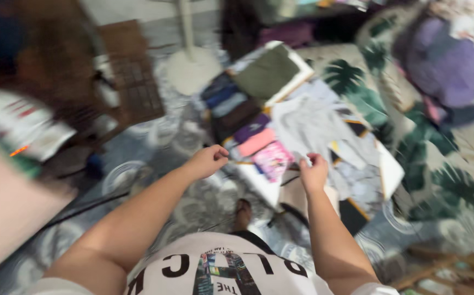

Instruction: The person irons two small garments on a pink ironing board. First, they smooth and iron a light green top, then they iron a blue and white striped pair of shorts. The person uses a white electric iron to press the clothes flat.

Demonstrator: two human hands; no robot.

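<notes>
Looking straight down here, and the picture is smearing with motion, so fine detail is hard to tell. The right hand (313,170) is pinching the near edge of a pale grey, crumpled cloth garment (308,128); its fingers (318,159) are curling closed on the fabric, thumb meeting the fingertips. The garment is spreading away beyond those fingers, over a white-edged flat box (391,170) lying on the floor.

The left hand (208,160) is hovering just left of that, its fingers (220,153) folding loosely inward toward the palm; nothing is showing inside them, though the blur is making it hard to be sure. Just beyond and to the right of these fingers a row of folded clothes is sitting packed on edge: a bright pink patterned piece (272,158) nearest, then a salmon-pink one (256,142), a purple one (250,129), a dark brown one (237,116) and blue ones (223,93) farthest away. Past the row, an olive-green folded cloth (267,74) is lying in a white-rimmed lid or tray (302,63).

Off to the right of the right fingers a cream sheet with big green leaf prints (433,147) is spreading out, with a purple bundle (444,65) beyond it. Below the fingers, patterned grey floor (193,202).
</notes>
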